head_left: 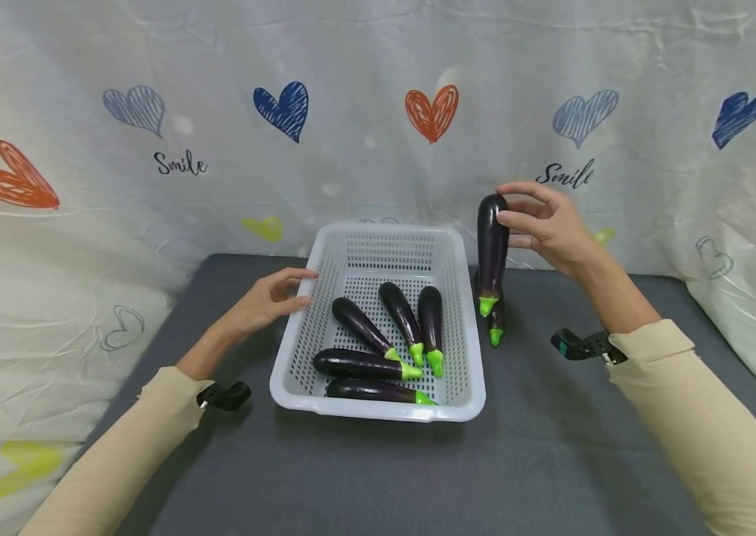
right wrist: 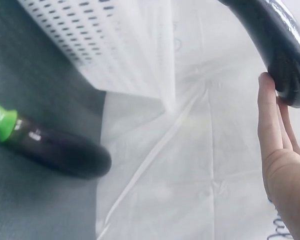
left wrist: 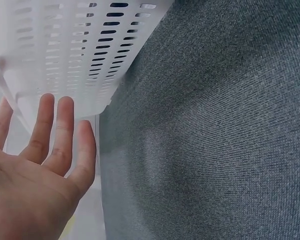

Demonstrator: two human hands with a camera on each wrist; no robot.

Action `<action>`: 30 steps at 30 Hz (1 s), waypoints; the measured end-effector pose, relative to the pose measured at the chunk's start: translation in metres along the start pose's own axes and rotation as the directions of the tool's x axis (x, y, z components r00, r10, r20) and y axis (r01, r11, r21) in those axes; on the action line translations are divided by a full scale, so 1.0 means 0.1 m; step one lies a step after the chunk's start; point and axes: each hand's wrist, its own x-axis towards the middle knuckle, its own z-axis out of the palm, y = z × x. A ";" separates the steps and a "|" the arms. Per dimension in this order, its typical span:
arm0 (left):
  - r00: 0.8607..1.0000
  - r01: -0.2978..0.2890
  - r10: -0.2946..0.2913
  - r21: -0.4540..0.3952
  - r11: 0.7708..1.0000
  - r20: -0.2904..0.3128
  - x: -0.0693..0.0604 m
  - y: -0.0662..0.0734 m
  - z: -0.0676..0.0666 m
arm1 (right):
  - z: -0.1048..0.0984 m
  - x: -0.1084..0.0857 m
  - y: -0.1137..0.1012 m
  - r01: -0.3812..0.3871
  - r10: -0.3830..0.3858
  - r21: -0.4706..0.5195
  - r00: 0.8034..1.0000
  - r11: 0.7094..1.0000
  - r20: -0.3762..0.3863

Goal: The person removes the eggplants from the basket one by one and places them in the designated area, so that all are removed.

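Head view: your right hand (head_left: 548, 227) pinches an eggplant (head_left: 492, 246), stem down; your left hand (head_left: 263, 304), fingers spread, at the basket (head_left: 364, 410). Pinch firmly; glossy skin may slip.

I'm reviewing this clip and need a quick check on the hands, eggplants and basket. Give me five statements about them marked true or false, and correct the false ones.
1. The right hand holds an eggplant with its green cap pointing down. True.
2. The left hand is at the left side of the white perforated basket. True.
3. Only three eggplants lie in the basket. False: five eggplants lie in it.
4. The held eggplant rests on the basket's floor. False: it is held up outside the basket, to its right.
5. Another eggplant lies on the gray table surface to the right of the basket. True.
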 end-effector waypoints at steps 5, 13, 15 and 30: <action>1.000 -0.008 0.008 -0.005 1.000 0.008 0.00 0.00 0.00 | -0.11 -0.12 0.00 0.009 -0.009 -0.007 1.000 1.000 0.002; 1.000 -0.012 0.012 -0.002 1.000 0.009 0.00 0.00 -0.01 | -0.29 -0.32 0.05 0.001 -0.001 -0.012 1.000 1.000 -0.013; 1.000 -0.012 0.012 -0.005 1.000 0.011 0.00 0.01 -0.01 | -0.34 -0.37 0.07 0.005 -0.005 -0.012 1.000 1.000 -0.019; 1.000 -0.018 0.018 -0.007 1.000 0.015 0.01 0.00 -0.01 | -0.56 -0.67 0.15 -0.112 0.106 -0.169 0.993 0.979 -0.044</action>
